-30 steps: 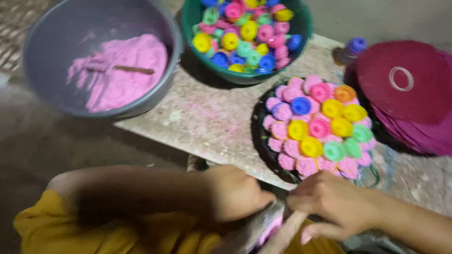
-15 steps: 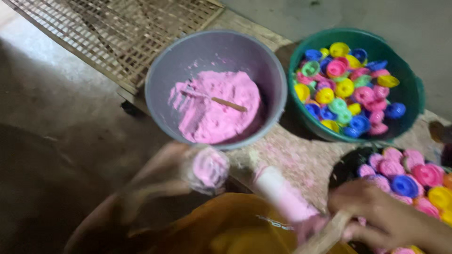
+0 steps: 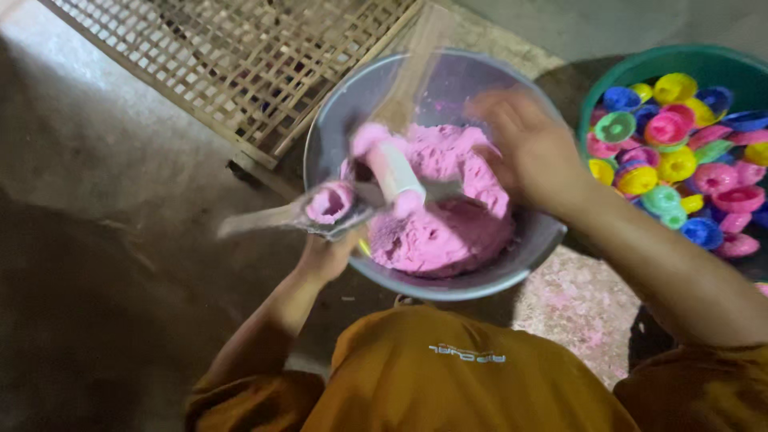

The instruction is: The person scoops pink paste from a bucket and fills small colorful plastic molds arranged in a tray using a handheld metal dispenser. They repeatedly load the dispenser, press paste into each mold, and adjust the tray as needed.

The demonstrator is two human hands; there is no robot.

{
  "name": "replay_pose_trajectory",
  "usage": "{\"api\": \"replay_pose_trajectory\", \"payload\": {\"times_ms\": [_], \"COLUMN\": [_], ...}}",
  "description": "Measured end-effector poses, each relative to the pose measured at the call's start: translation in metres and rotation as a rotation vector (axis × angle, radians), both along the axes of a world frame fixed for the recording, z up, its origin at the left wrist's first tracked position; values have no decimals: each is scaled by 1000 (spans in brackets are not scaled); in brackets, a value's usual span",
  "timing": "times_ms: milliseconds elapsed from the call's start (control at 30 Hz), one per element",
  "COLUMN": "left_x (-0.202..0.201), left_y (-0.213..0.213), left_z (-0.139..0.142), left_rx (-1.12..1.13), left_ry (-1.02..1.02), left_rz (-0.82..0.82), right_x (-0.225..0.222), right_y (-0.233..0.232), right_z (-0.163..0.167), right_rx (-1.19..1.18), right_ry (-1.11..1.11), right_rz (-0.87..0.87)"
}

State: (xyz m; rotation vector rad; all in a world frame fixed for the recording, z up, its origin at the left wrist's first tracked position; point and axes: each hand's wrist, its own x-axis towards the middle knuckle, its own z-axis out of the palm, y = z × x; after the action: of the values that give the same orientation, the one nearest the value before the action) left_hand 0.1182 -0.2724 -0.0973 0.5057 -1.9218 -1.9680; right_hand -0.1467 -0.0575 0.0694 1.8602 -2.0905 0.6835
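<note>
Left hand (image 3: 324, 254) grips a pink-filled mould (image 3: 330, 203) at the grey basin's (image 3: 512, 256) near-left rim; blurred right hand (image 3: 532, 152), grip unclear, hovers over pink powder (image 3: 456, 224).

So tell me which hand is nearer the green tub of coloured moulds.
Right. The right hand hovers over the pink dough beside the green tub; the left hand is at the grey bowl's far side.

Dull metal bowl (image 3: 336, 128), crumbly matt pink powder (image 3: 448, 224), glossy plastic moulds (image 3: 680, 160), rough wooden lattice (image 3: 240, 56)

A dim grey concrete floor (image 3: 104, 160) spreads beneath both hands; 1 pale woven bamboo lattice rack (image 3: 232, 56) lies beyond them.
</note>
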Motion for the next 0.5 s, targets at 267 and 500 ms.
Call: {"api": "replay_pose_trajectory", "payload": {"times_ms": [267,500], "left_x": [-37,-35], "left_y": [-47,-52], "left_z": [-30,-33], "left_rx": [-457,-925], "left_ry": [178,230], "left_rz": [444,393], "right_x": [-30,-28], "right_y": [-53,-69], "right_z": [-183,-186], "right_rx": [853,626], "right_ry": [-20,-4], "right_rz": [-212,-195]}}
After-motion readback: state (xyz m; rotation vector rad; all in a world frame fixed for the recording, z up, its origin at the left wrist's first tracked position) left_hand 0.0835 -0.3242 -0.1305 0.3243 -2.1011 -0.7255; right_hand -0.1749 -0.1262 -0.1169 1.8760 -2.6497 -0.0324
